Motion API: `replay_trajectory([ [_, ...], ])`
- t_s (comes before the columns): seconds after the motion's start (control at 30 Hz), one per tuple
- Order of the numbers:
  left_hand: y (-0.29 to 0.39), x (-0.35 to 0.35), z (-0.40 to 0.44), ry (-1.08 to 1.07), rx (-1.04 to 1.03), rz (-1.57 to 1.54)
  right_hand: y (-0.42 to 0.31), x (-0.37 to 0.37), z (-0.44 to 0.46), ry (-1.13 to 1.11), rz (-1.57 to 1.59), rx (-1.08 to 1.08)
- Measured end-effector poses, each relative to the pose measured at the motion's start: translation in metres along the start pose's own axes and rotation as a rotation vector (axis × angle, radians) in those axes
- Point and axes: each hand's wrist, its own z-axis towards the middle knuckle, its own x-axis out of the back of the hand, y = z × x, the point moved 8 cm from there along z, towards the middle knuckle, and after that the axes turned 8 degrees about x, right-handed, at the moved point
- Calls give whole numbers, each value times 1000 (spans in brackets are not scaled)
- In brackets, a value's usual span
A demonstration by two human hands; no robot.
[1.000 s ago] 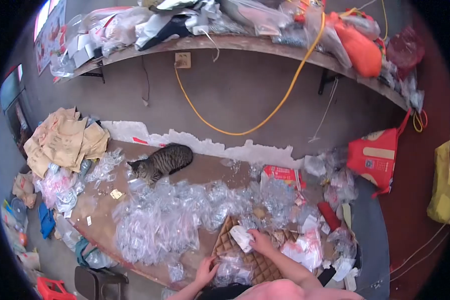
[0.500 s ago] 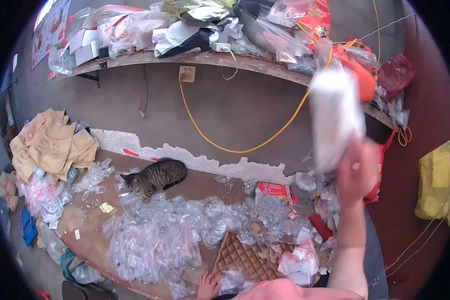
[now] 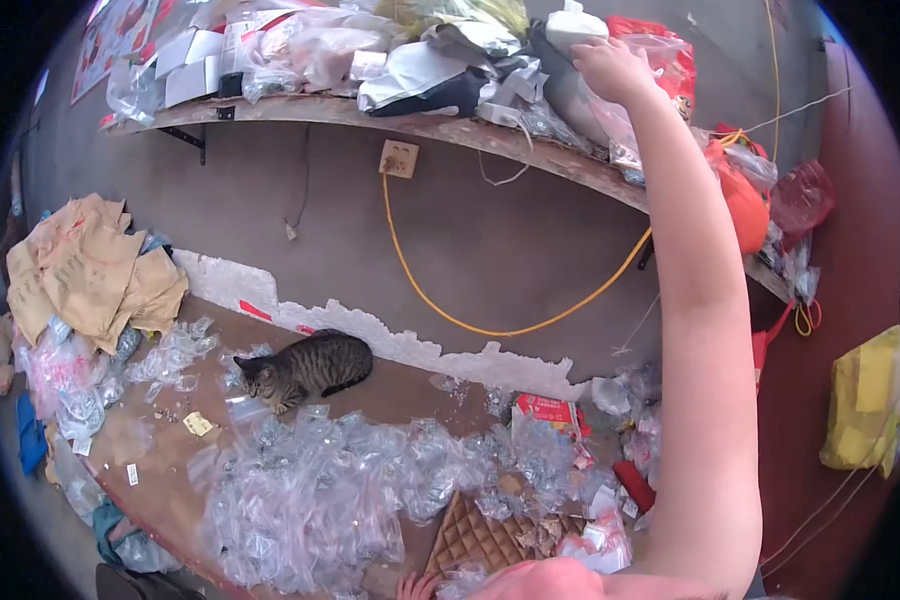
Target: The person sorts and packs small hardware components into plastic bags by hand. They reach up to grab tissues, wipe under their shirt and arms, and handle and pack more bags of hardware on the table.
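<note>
My right arm stretches up to the cluttered wall shelf. There my right hand (image 3: 610, 70) is closed on a white package (image 3: 574, 26), held above the bags at the back of the shelf; its exact kind does not show. At the bottom edge, my left hand (image 3: 417, 588) is mostly cut off, its fingers spread on the table beside the brown quilted pad (image 3: 478, 535). Near it lies a large heap of clear plastic bags (image 3: 305, 500) with small grey contents.
A tabby cat (image 3: 315, 368) crouches on the table behind the bags. Brown paper sacks (image 3: 95, 270) are piled at the left. A yellow cable (image 3: 500, 332) hangs from the wall socket (image 3: 399, 158). The shelf (image 3: 450, 122) holds bags and white boxes (image 3: 188, 65).
My right hand has gone up and left with the white package, from in front of the shelf to its top. My left hand has slipped lower in view.
</note>
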Motion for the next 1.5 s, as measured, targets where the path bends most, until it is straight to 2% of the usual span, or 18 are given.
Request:
replay_trajectory([
  [0.17,-1,-2,-10,-29,16,-3,13,21,-18,330,223,131],
  [0.2,-3,-4,-14,-37,21,-1,25,23,-21,208,198,61],
  [0.27,-7,-6,-27,-56,47,5,20,72,-71,589,281,183],
  [0.37,16,33,-19,-124,142,-121,-14,89,-172,532,662,293],
  [0.47,21,39,-13,-224,258,-112,-99,72,-322,156,807,757],
  [0.57,26,41,-9,-210,263,-2,-158,23,-521,-563,1249,851],
  [0.67,45,50,-1,-245,262,79,-170,-56,-736,-1159,1521,474],
  [0.73,58,49,4,-251,245,100,-169,-93,-852,-1259,1146,222],
  [0.8,66,40,11,-347,219,47,-190,-83,-921,-1380,958,400],
  [0.87,71,28,12,-289,251,-108,-208,-49,-926,-1442,1209,373],
  [0.93,89,10,17,-558,188,55,-224,-32,-951,-1408,1761,-203],
  [1.0,107,24,45,-447,88,105,-217,-31,-966,-1321,1689,-183],
  [1.07,86,18,77,-621,280,140,-211,-36,-968,-1241,1623,-170],
  [1.17,89,20,141,-480,326,-3,-192,-64,-967,-1178,1572,-482],
  [1.27,112,-12,196,-219,20,19,-193,-95,-920,-1214,1504,-576],
  [1.33,125,-27,221,-39,-54,150,-209,-119,-885,-865,1359,-494],
  [1.43,112,-67,234,-147,-109,291,-238,-141,-841,-754,1179,-442],
  [1.5,117,-70,238,-212,-47,108,-275,-155,-847,-641,1085,-152],
])
